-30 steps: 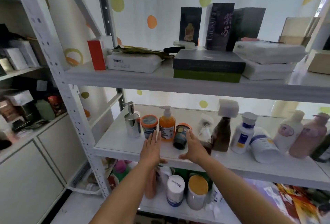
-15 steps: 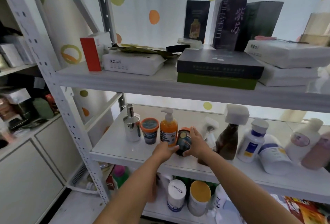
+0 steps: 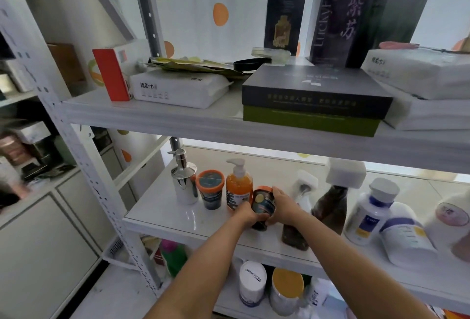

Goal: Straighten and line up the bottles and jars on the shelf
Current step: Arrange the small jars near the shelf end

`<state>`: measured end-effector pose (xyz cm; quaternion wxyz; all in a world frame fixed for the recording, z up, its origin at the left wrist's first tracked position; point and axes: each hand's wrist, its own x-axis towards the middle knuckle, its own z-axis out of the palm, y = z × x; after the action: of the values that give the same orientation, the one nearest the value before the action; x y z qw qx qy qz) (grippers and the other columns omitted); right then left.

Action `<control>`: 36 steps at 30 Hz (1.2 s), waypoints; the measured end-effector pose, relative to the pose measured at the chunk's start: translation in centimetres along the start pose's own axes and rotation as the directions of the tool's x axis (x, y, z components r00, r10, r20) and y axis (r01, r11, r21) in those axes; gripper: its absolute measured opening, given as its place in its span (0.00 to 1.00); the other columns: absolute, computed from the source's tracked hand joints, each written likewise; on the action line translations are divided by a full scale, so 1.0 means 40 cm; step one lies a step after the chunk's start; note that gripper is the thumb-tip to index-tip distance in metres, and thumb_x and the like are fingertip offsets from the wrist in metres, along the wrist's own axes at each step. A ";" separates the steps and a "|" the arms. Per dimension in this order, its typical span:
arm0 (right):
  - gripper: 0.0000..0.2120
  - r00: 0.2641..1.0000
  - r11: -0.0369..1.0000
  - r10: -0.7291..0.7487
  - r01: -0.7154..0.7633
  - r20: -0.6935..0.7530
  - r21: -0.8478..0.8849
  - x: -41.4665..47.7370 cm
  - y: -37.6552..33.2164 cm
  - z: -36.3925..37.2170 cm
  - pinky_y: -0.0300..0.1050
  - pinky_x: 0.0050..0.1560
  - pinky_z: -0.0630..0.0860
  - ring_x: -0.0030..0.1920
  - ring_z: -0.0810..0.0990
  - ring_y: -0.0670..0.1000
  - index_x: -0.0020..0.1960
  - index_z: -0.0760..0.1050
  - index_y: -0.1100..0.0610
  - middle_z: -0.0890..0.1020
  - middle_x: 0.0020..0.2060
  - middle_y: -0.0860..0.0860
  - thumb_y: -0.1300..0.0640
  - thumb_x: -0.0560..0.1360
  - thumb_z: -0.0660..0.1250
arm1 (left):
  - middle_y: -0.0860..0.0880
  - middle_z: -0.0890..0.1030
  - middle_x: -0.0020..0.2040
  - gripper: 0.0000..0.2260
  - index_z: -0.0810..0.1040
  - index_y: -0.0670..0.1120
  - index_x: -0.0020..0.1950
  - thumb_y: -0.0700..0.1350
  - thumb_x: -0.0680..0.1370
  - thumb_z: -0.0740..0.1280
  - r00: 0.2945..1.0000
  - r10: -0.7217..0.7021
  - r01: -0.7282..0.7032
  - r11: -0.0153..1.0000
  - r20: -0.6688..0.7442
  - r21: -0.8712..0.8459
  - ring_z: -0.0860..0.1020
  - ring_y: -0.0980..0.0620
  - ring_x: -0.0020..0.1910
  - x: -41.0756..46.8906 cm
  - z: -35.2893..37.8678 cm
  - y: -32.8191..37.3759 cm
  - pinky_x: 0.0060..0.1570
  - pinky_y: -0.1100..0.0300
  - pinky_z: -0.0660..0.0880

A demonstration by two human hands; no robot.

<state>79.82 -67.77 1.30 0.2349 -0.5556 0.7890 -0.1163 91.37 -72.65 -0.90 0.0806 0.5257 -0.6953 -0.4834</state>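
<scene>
The pink bottle (image 3: 461, 242) is cut off at the right edge, its label unreadable.

Bare white shelf (image 3: 162, 213) lies open front-left; orange pump bottle (image 3: 238, 186) and brown spray bottle (image 3: 328, 207) crowd the middle.

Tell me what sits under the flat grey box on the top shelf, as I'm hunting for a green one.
The grey box lies on a green box. Only the green box's front edge shows; its top is covered.
</scene>
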 end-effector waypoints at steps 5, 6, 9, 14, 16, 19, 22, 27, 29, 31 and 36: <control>0.46 1.000 1.000 0.003 -0.003 0.000 -0.013 -0.006 -0.009 -0.004 0.46 0.67 0.67 0.70 0.66 0.55 0.74 0.53 0.60 0.65 0.71 0.55 0.58 0.65 0.76 | 0.42 0.74 0.64 0.25 0.68 0.41 0.68 0.45 0.74 0.71 1.000 -0.012 0.012 0.996 0.003 -0.086 0.73 0.44 0.64 -0.012 0.003 -0.015 0.64 0.54 0.71; 0.46 1.000 1.000 0.006 -0.006 -0.004 -0.010 -0.011 -0.013 -0.002 0.46 0.67 0.68 0.69 0.66 0.55 0.74 0.53 0.60 0.65 0.70 0.55 0.58 0.65 0.76 | 0.42 0.75 0.64 0.25 0.69 0.40 0.67 0.45 0.74 0.71 1.000 -0.015 0.016 0.994 0.013 -0.107 0.73 0.44 0.63 -0.016 0.001 -0.020 0.64 0.54 0.71; 0.41 0.999 1.000 0.025 -0.025 -0.023 0.007 -0.027 -0.026 0.008 0.46 0.63 0.70 0.66 0.70 0.55 0.70 0.59 0.59 0.69 0.67 0.55 0.58 0.64 0.77 | 0.41 0.76 0.63 0.24 0.69 0.39 0.66 0.45 0.73 0.71 0.999 -0.003 0.012 0.985 0.052 -0.171 0.74 0.44 0.62 -0.033 -0.011 -0.035 0.62 0.54 0.73; 0.43 0.998 0.998 0.055 -0.054 -0.038 0.016 -0.069 -0.065 0.027 0.45 0.64 0.69 0.66 0.69 0.55 0.70 0.60 0.60 0.69 0.68 0.55 0.55 0.62 0.78 | 0.41 0.75 0.64 0.25 0.67 0.41 0.69 0.43 0.74 0.71 0.988 0.072 -0.046 0.981 0.135 -0.188 0.73 0.42 0.63 -0.068 -0.043 -0.070 0.66 0.49 0.71; 0.48 0.997 0.997 0.070 -0.069 -0.043 0.023 -0.089 -0.087 0.036 0.45 0.68 0.66 0.69 0.67 0.55 0.74 0.55 0.61 0.66 0.71 0.56 0.55 0.63 0.78 | 0.40 0.76 0.64 0.24 0.68 0.42 0.69 0.42 0.74 0.70 0.981 0.118 -0.088 0.978 0.153 -0.190 0.73 0.42 0.64 -0.090 -0.062 -0.085 0.66 0.48 0.70; 0.51 0.994 0.996 0.090 -0.088 -0.063 0.030 -0.115 -0.120 0.056 0.45 0.70 0.64 0.72 0.64 0.55 0.76 0.51 0.61 0.63 0.73 0.56 0.55 0.63 0.78 | 0.40 0.77 0.61 0.20 0.71 0.40 0.67 0.41 0.76 0.69 0.971 0.164 -0.130 0.973 0.174 -0.190 0.75 0.41 0.62 -0.112 -0.087 -0.116 0.61 0.53 0.73; 0.50 0.990 0.995 0.099 -0.096 -0.097 0.035 -0.137 -0.158 0.081 0.44 0.69 0.63 0.71 0.65 0.55 0.75 0.52 0.60 0.65 0.72 0.56 0.56 0.63 0.78 | 0.42 0.79 0.49 0.17 0.73 0.37 0.64 0.41 0.77 0.68 0.962 0.179 -0.138 0.970 0.208 -0.199 0.78 0.45 0.49 -0.133 -0.112 -0.148 0.50 0.54 0.76; 0.44 0.993 0.997 0.062 -0.057 -0.105 0.049 -0.156 -0.231 0.127 0.44 0.65 0.67 0.66 0.70 0.55 0.72 0.60 0.58 0.69 0.68 0.55 0.57 0.61 0.78 | 0.41 0.78 0.44 0.09 0.75 0.37 0.52 0.42 0.77 0.68 0.968 0.098 -0.038 0.967 0.230 -0.253 0.77 0.45 0.45 -0.165 -0.167 -0.212 0.31 0.62 0.77; 0.46 0.993 0.999 0.038 -0.034 -0.112 0.038 -0.154 -0.261 0.148 0.44 0.66 0.67 0.67 0.69 0.55 0.73 0.58 0.59 0.68 0.68 0.55 0.57 0.61 0.78 | 0.40 0.78 0.42 0.10 0.75 0.35 0.50 0.43 0.77 0.68 0.970 0.073 -0.006 0.961 0.233 -0.277 0.77 0.44 0.42 -0.173 -0.193 -0.241 0.30 0.61 0.77; 0.48 0.993 0.999 0.017 -0.013 -0.113 0.030 -0.150 -0.292 0.167 0.44 0.68 0.65 0.69 0.66 0.56 0.75 0.55 0.60 0.65 0.71 0.56 0.57 0.62 0.78 | 0.37 0.78 0.46 0.16 0.75 0.32 0.55 0.44 0.76 0.69 0.975 0.057 0.005 0.961 0.215 -0.275 0.78 0.42 0.43 -0.172 -0.218 -0.269 0.37 0.56 0.78; 0.52 0.995 1.000 -0.010 0.012 -0.103 0.014 -0.134 -0.346 0.196 0.47 0.72 0.63 0.72 0.62 0.56 0.76 0.50 0.59 0.62 0.73 0.55 0.54 0.62 0.78 | 0.33 0.79 0.56 0.20 0.75 0.31 0.60 0.44 0.75 0.70 0.988 0.053 -0.007 0.954 0.145 -0.300 0.79 0.43 0.49 -0.165 -0.275 -0.316 0.54 0.50 0.77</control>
<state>96.57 -67.09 1.99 0.1975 -0.5514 0.7962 -0.1519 109.33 -73.52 -2.13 0.1137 0.4587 -0.6261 -0.6201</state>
